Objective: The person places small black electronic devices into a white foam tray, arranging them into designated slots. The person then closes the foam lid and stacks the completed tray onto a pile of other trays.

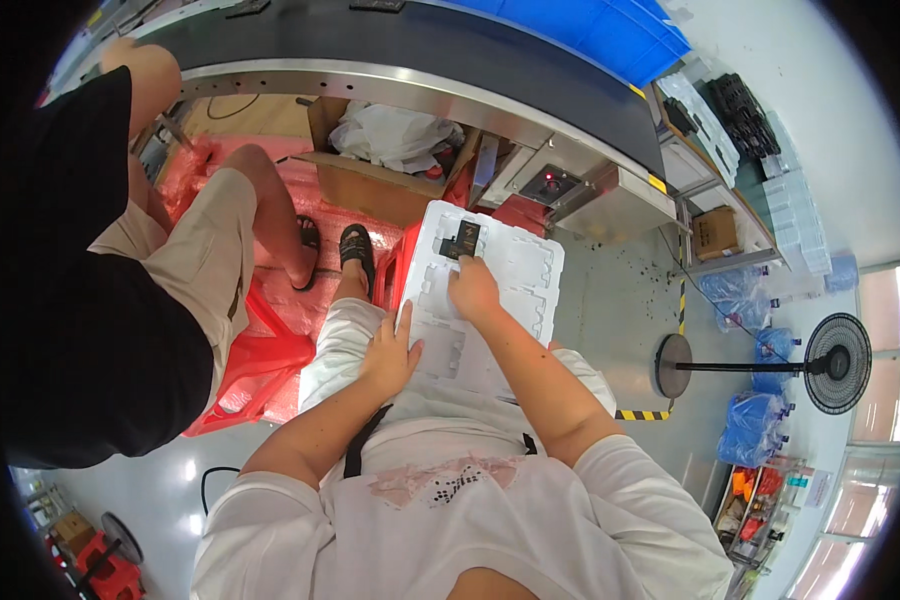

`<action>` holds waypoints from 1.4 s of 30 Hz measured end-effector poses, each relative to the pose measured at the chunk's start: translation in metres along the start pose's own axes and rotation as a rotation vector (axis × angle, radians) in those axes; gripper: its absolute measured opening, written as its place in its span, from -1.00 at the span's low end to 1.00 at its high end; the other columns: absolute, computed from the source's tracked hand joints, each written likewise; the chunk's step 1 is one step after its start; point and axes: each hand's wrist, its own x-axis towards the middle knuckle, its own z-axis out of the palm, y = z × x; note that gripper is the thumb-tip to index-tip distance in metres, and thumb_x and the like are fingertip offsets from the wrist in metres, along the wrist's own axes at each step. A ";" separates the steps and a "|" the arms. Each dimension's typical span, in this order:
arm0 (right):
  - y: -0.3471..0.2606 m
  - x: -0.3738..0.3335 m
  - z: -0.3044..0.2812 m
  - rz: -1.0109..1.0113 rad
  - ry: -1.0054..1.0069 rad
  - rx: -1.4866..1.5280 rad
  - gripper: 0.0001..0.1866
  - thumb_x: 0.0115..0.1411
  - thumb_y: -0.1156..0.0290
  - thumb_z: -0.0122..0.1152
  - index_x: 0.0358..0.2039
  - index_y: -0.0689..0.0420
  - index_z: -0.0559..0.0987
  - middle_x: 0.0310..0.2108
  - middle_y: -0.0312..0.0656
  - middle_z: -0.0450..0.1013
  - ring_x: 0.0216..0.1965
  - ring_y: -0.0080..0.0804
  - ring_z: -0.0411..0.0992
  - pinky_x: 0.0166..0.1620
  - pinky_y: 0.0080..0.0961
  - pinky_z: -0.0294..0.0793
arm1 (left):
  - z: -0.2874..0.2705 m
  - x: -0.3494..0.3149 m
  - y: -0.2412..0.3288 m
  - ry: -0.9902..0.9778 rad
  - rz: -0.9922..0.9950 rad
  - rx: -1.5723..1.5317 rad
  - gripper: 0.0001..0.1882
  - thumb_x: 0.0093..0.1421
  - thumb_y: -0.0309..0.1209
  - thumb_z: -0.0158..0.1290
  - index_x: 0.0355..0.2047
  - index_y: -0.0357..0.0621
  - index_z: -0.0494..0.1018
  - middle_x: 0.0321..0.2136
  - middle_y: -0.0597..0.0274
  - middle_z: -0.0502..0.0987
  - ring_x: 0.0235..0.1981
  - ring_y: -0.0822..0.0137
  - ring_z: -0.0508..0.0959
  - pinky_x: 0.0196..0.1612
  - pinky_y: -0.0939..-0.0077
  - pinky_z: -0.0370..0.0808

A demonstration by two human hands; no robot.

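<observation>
A white molded plastic tray (510, 265) with shaped recesses lies across my lap. Near its far left corner is a flat black rectangular battery (466, 236) with a small tab on its left side. My right hand (473, 290) is over the tray, its fingers curled together and the fingertips at the battery's near edge. Those fingers partly hide their own grip. My left hand (390, 355) rests on the tray's near left edge with fingers spread, thumb apart, holding nothing.
Ahead runs a dark conveyor belt (420, 50) with a metal frame. Beneath it stands a cardboard box (370, 188) with white bags. A person in black (100, 340) sits on a red stool (260, 360) at left. A black fan (836, 363) stands at right.
</observation>
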 end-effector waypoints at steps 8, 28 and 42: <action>0.003 -0.026 -0.039 -0.222 -0.173 -0.403 -0.41 0.03 0.28 0.10 0.08 0.23 0.29 -0.04 0.04 0.29 -0.01 -0.03 0.27 -0.01 -0.19 0.30 | -0.015 0.014 0.030 0.156 0.145 0.115 -0.32 0.12 -0.24 -0.02 0.19 -0.21 0.01 0.19 -0.17 -0.01 0.21 -0.07 0.04 0.17 -0.07 0.00; -0.101 0.248 -0.257 -0.168 0.261 -0.314 -0.49 0.06 0.13 0.17 -0.06 0.20 0.43 0.05 0.01 0.24 0.11 0.01 0.16 0.06 -0.03 0.25 | -0.151 0.196 0.085 0.525 0.715 -0.277 -0.74 0.12 -0.54 -0.04 -0.15 -0.28 0.38 -0.19 0.01 0.47 -0.12 0.03 0.44 -0.03 0.16 0.32; -0.007 0.001 -0.222 -0.222 0.095 0.999 -0.73 -0.03 0.51 0.27 -0.26 0.23 0.54 -0.53 -0.38 0.41 -0.54 -0.73 0.30 -0.47 -0.75 0.27 | -0.294 0.382 0.041 0.207 0.240 0.569 -0.56 0.09 -0.56 -0.24 0.00 -0.06 0.36 -0.02 0.00 0.38 0.01 0.07 0.38 0.06 0.31 0.29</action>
